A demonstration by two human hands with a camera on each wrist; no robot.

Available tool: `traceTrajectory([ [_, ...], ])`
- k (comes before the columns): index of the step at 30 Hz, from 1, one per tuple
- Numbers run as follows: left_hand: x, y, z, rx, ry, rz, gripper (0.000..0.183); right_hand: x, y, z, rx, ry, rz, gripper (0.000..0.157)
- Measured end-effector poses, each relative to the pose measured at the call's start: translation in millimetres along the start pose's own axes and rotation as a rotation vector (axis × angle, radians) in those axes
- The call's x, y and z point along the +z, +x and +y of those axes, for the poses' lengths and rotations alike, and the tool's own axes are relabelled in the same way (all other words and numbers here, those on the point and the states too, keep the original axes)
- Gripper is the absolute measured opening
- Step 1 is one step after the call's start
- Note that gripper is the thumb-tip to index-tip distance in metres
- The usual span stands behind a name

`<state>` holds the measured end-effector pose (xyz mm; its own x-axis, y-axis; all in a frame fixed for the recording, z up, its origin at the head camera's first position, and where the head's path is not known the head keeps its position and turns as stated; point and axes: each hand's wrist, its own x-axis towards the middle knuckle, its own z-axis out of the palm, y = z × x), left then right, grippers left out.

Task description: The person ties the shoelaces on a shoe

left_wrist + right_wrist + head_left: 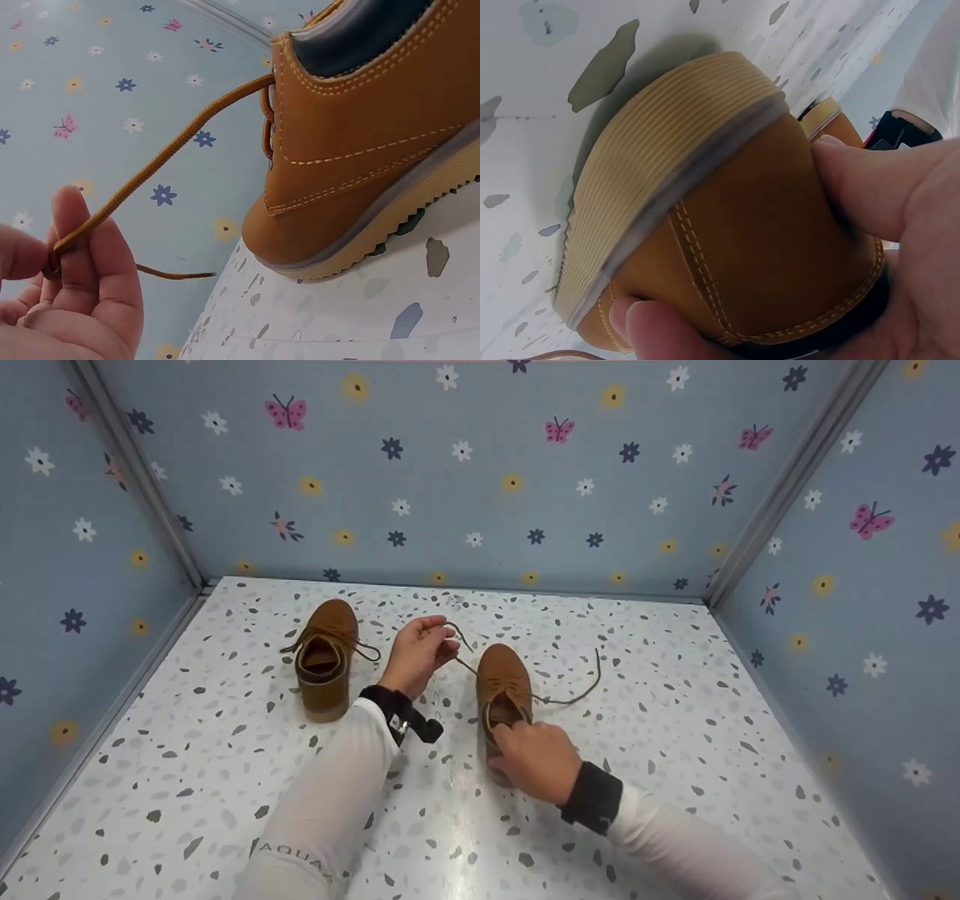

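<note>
My left hand (417, 656) pinches one shoelace (161, 161) of a brown lace-up shoe (504, 664). In the left wrist view, the lace runs from the shoe's eyelets to my fingers, and its loose end hangs past them. My right hand (541, 761) grips the heel of that same shoe, thumb on one side and fingers on the other, as the right wrist view shows. The shoe stands upright with its toe pointing away from me. Its other lace (581, 696) lies loose on the surface to the right.
A matching brown shoe (335, 622) stands at the left with its laces tied. Both stand on a white speckled surface (675, 750). Blue panels (495, 457) with flowers and butterflies close off the back and both sides.
</note>
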<state>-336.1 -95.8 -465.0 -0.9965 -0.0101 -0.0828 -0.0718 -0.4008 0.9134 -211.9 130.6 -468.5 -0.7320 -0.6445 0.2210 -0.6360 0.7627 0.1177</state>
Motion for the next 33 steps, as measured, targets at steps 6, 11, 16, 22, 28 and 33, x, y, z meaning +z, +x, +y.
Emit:
traceTrajectory([
  [6,-3.3,0.7,0.8,0.047,0.034,-0.024,0.033,-0.6,0.0,-0.2,0.002,0.006,-0.003,0.033],
  [11,-2.2,-0.3,3.8,0.035,0.062,-0.057,0.036,-0.6,0.2,0.1,0.013,0.02,-0.019,0.033],
  [16,-3.2,-3.6,5.4,-0.016,0.035,-0.097,0.034,-2.1,-0.2,0.3,0.016,0.038,-0.031,0.033],
  [22,-8.1,-6.1,1.7,-0.045,0.018,-0.12,0.025,-5.7,-0.6,5.3,0.019,0.116,-0.086,0.034],
  [28,-10.5,-4.6,-1.8,-0.068,0.049,-0.048,0.031,-17.0,-0.4,19.3,0.055,0.275,-0.179,0.043],
  [33,-10.4,-5.7,-0.3,-0.069,0.119,-0.048,0.037,-27.1,3.9,35.7,0.081,0.416,-0.184,0.044],
])
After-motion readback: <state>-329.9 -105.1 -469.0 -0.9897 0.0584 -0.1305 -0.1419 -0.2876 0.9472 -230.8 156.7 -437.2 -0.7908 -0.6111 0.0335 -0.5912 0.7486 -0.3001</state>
